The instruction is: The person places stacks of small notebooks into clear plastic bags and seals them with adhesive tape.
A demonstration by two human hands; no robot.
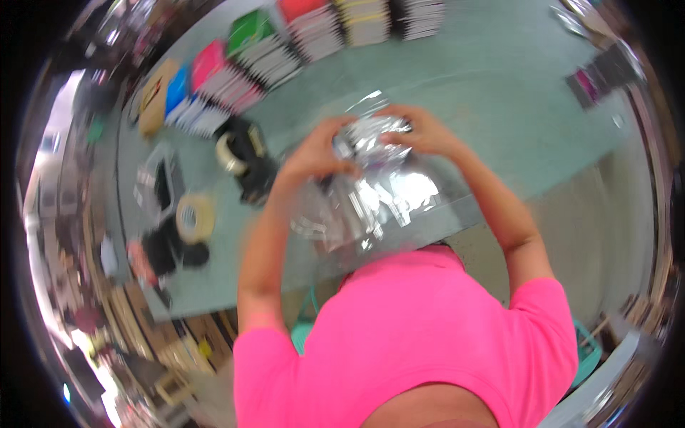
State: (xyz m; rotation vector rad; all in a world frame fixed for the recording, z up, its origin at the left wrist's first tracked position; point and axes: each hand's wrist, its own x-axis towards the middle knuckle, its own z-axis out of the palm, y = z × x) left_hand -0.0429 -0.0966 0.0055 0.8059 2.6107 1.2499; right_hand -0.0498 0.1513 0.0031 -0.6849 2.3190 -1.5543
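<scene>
A shiny clear plastic bag (367, 192) lies bunched and creased on the table at the edge nearest me. My left hand (319, 151) grips its left side, fingers curled around the crumpled upper part. From the other side my right hand (419, 131) closes on the same plastic, thumb and fingers bent over it. Glare and blur hide what, if anything, is inside the bag. Just left of my left hand stands a black tape dispenser (250, 160) with a pale tape roll on it.
Along the far edge of the green table (485, 93) stand several stacks of notebooks (314, 32) with coloured covers. At left lie a wide tape roll (195, 218), a clear plastic box (155, 187) and dark blurred items (168, 248). A grey-and-pink packet (601, 77) is at far right.
</scene>
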